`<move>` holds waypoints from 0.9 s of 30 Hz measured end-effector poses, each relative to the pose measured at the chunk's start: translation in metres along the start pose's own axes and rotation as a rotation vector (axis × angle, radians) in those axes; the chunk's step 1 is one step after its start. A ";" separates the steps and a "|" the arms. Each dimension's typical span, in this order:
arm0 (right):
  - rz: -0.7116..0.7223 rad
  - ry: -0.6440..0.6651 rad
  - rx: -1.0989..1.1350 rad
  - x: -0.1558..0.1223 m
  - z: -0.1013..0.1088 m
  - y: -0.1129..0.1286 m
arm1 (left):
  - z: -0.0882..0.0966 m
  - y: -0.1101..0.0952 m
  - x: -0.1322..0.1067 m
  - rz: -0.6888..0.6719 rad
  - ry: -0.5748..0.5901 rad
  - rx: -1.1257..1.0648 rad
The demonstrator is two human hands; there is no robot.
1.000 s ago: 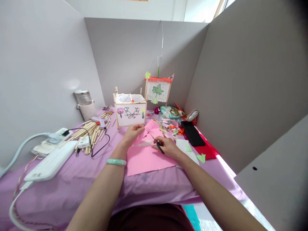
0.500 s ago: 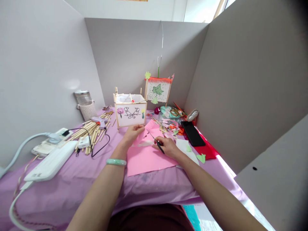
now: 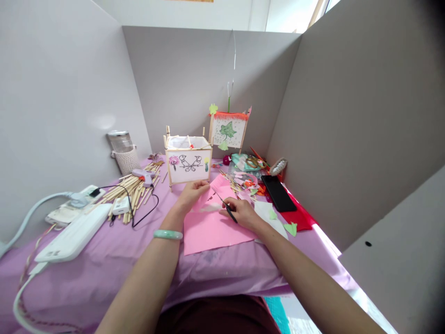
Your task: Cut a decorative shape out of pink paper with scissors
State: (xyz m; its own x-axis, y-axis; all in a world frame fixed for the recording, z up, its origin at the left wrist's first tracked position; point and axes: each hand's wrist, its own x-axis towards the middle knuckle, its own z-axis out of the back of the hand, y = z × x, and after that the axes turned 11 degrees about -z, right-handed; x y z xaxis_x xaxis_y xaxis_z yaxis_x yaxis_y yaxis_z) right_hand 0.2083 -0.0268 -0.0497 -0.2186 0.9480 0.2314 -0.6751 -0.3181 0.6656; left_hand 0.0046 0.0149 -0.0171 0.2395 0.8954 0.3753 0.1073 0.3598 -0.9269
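My left hand [image 3: 190, 194] pinches the raised far edge of a pink paper sheet [image 3: 212, 227] that lies on the purple tablecloth [image 3: 104, 269]; a pale green bangle sits on that wrist. My right hand [image 3: 243, 212] is closed on small dark scissors [image 3: 224, 205], whose blades point up-left into the lifted paper. Just beyond my hands stands a square stick-framed paper lantern [image 3: 187, 162] with a butterfly drawing.
A second lantern panel with a green leaf [image 3: 228, 131] stands behind. Wooden sticks and a glue gun [image 3: 142, 175] lie at the left, with a white power strip [image 3: 74, 236] and cables. Paper scraps, a black phone [image 3: 278, 192] and red paper sit at the right. Grey partitions enclose the table.
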 end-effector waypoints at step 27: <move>-0.004 -0.023 -0.030 0.000 0.000 0.001 | 0.002 0.005 0.001 -0.003 0.001 0.050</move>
State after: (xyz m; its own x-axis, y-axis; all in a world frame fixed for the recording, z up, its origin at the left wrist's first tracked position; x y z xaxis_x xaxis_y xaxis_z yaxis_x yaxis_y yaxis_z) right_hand 0.2079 -0.0272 -0.0490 -0.1999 0.9487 0.2451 -0.6971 -0.3135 0.6448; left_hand 0.0032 0.0177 -0.0211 0.2406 0.8941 0.3778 0.0596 0.3749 -0.9251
